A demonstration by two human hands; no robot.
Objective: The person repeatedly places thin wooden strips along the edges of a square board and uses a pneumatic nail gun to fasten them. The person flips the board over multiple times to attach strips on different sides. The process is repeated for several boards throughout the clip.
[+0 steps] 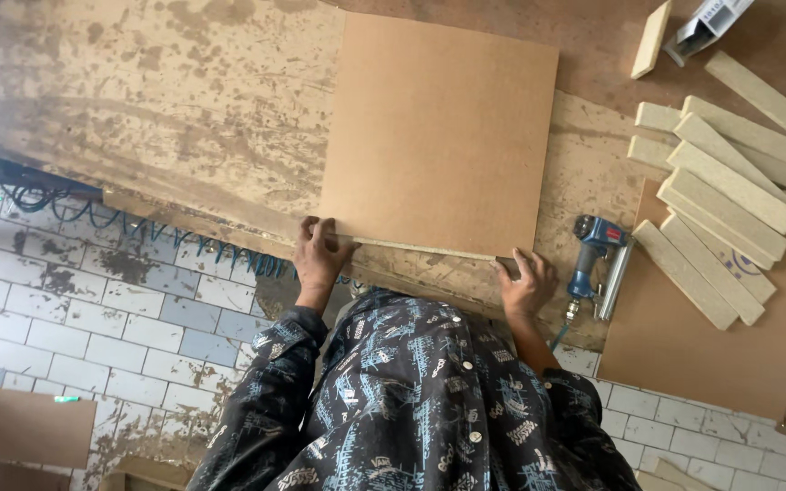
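Both your hands grip the board's (438, 132) near edge, left hand (318, 255) fingers curled over one corner, right hand (528, 284) fingers closed on the other; nail gun (593, 259) untouched just beyond your right fingers, strips (716, 218) unused.

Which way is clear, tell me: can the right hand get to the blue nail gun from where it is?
Probably yes. The right hand rests at the board's near corner, and the blue nail gun lies just beside it on the bench, nothing between.

Both hands (318, 255) (528, 284) hold brown board (438, 132) on workbench (156, 109).
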